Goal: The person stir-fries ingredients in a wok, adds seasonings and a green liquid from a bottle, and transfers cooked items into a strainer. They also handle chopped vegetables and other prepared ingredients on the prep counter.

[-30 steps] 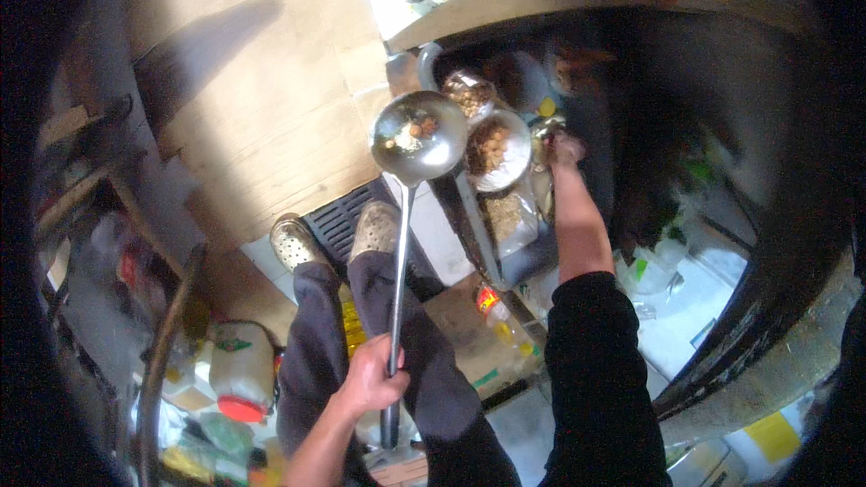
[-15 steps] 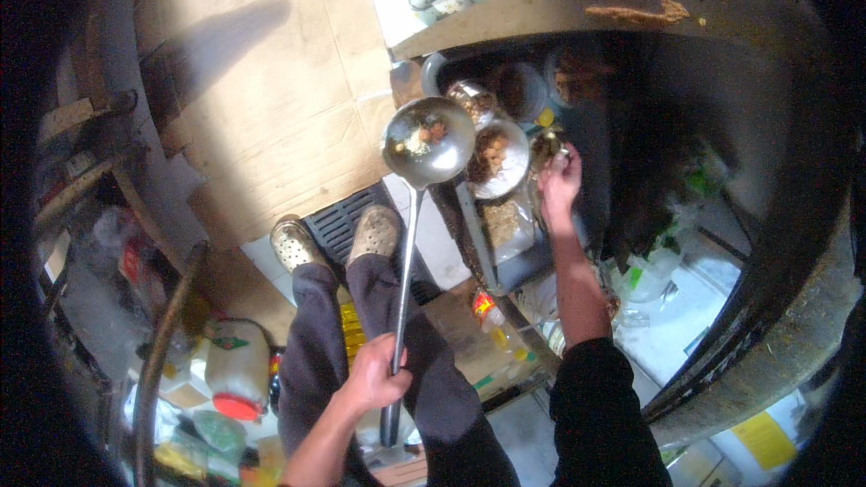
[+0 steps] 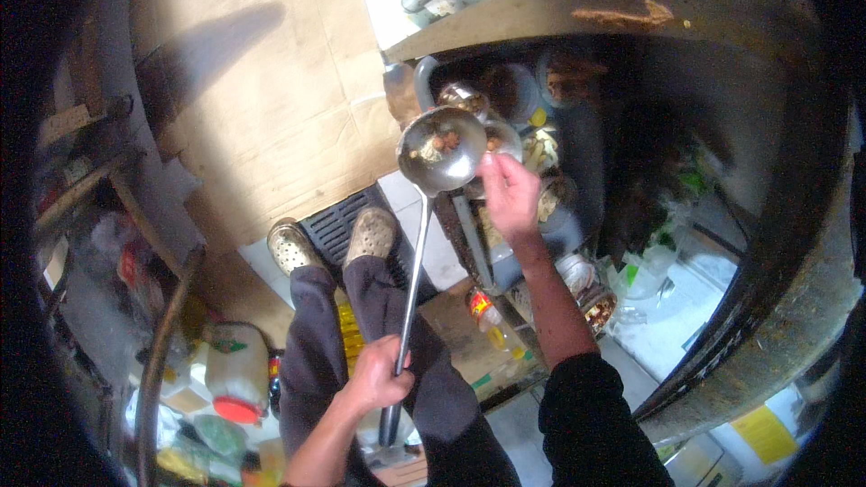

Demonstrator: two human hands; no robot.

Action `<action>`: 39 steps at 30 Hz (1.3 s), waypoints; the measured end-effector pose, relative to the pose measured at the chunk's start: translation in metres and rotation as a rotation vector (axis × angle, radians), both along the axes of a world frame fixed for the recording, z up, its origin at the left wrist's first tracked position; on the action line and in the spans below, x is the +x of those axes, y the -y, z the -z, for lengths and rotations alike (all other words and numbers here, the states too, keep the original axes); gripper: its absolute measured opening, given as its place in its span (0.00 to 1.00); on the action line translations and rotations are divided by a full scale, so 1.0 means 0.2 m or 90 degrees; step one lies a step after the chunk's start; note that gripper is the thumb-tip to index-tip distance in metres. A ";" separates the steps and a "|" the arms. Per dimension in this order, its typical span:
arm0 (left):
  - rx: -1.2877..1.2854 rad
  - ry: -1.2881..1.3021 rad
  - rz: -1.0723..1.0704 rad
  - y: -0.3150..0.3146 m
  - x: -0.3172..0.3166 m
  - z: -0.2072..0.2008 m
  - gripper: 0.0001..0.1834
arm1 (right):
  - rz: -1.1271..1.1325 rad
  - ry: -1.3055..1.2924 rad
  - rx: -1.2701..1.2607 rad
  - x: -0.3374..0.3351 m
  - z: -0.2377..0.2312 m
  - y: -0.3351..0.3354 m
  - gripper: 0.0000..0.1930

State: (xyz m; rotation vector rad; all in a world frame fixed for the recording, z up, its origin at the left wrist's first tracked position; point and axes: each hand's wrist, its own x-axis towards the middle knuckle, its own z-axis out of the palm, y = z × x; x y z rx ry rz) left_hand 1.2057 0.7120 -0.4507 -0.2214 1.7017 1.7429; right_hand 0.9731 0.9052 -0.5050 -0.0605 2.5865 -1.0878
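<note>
My left hand (image 3: 379, 374) is closed round the dark grip of a long-handled metal ladle (image 3: 458, 168). Several brown spices (image 3: 446, 142), one looking like star anise, lie with pale bits in its bowl, held level over the floor's right side. At the bowl's right rim is my right hand (image 3: 512, 197), thumb and fingers pinched together; whatever they hold is too small to make out. Behind that hand, partly covered by it and the ladle, is a pale bowl (image 3: 507, 141) of brown spices. Close by stands a container of pale yellowish pieces (image 3: 541, 150).
Clear jars and tubs (image 3: 511, 90) crowd the dark shelf under a curved metal counter edge (image 3: 667, 4). A bottle with a red and yellow label (image 3: 487, 314) stands near my leg. Flattened cardboard (image 3: 262, 99) covers the floor ahead. A white jug with a red lid (image 3: 236, 370) is at left.
My right hand has moved left from the small container among the jars to the ladle's rim. The ladle has shifted slightly right, its handle still in my left hand.
</note>
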 end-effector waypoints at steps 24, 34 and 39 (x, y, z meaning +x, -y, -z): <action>0.010 0.012 -0.028 0.03 -0.02 -0.02 0.09 | 0.295 -0.274 0.366 -0.94 0.54 -0.75 0.22; 0.007 0.030 -0.049 0.03 -0.02 -0.03 0.09 | 0.388 -0.130 -0.090 -0.62 0.29 -0.56 0.13; 0.001 0.022 -0.056 0.03 -0.02 -0.04 0.09 | 0.340 -0.249 0.096 -0.66 0.38 -0.73 0.15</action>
